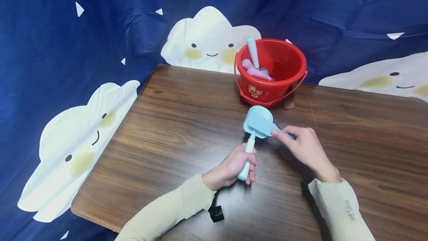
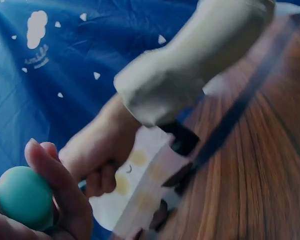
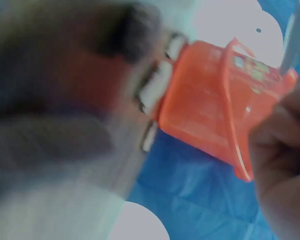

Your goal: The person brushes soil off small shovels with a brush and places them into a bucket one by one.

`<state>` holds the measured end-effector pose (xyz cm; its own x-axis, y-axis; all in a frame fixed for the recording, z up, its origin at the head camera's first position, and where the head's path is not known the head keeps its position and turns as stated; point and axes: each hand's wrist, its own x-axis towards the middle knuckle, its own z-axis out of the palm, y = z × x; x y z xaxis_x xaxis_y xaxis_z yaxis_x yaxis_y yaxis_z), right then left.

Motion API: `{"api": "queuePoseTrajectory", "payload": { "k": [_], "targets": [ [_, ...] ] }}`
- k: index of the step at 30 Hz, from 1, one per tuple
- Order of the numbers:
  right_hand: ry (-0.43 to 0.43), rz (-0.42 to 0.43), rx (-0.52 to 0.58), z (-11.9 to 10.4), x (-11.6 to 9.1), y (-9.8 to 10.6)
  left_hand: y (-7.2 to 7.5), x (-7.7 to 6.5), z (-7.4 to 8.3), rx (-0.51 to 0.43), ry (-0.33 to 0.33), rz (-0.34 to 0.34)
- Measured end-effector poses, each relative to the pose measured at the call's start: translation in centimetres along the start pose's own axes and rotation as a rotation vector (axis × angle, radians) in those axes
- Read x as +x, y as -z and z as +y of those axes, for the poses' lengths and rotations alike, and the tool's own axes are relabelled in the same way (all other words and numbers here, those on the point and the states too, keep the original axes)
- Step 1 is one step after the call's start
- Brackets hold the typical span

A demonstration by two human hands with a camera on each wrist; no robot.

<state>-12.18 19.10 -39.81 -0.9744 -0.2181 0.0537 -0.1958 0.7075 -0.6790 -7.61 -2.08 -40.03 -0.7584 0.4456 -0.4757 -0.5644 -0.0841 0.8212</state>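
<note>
My left hand (image 1: 235, 164) grips the pale mint handle of a toy shovel (image 1: 253, 111), its broad scoop turned toward the red bucket (image 1: 255, 94). In the left wrist view, the handle's rounded end (image 2: 25, 197) pokes out between the curled fingers. Thumb and fingers of my right hand (image 1: 305, 146) pinch the thin handle of a light blue toy spatula (image 1: 261, 124). Its flat blade overlaps the shovel's scoop in the head view. At the right wrist view's edge, only part of the right hand (image 3: 280, 155) shows, without the blade.
The bucket stands at the table's back edge, holding several pastel-handled toys, one white handle (image 1: 253, 53) sticking up. A small brown piece (image 1: 289, 104) lies beside its base. Dark wood tabletop (image 1: 150, 140) spreads around the hands; a blue cloud-print cloth (image 1: 110, 29) hangs behind.
</note>
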Motion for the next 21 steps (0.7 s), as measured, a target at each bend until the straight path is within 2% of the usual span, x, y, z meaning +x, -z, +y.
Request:
{"api": "queuePoseTrajectory", "payload": {
  "k": [3, 5, 7, 12, 21],
  "targets": [
    [-0.002, -0.121, 0.007, -0.3, 0.2, 0.9, 0.2, 0.1, 0.0, 0.026, -0.010, 0.017],
    [0.009, -0.158, -0.016, -0.4, 0.3, 1.4, 0.3, 0.1, 0.0, 0.042, -0.017, 0.037],
    [0.015, -0.161, -0.051, -0.6, 0.5, 1.7, 0.4, 0.1, -0.1, 0.064, -0.027, 0.061],
    [0.048, -0.069, -0.152, -0.8, 0.4, 1.8, 0.2, -0.3, -0.1, 0.104, -0.038, 0.086],
    [0.104, 0.129, -0.268, -1.2, -0.1, 1.0, 0.3, -0.6, 0.5, 0.051, -0.007, 0.048]
  ]
}}
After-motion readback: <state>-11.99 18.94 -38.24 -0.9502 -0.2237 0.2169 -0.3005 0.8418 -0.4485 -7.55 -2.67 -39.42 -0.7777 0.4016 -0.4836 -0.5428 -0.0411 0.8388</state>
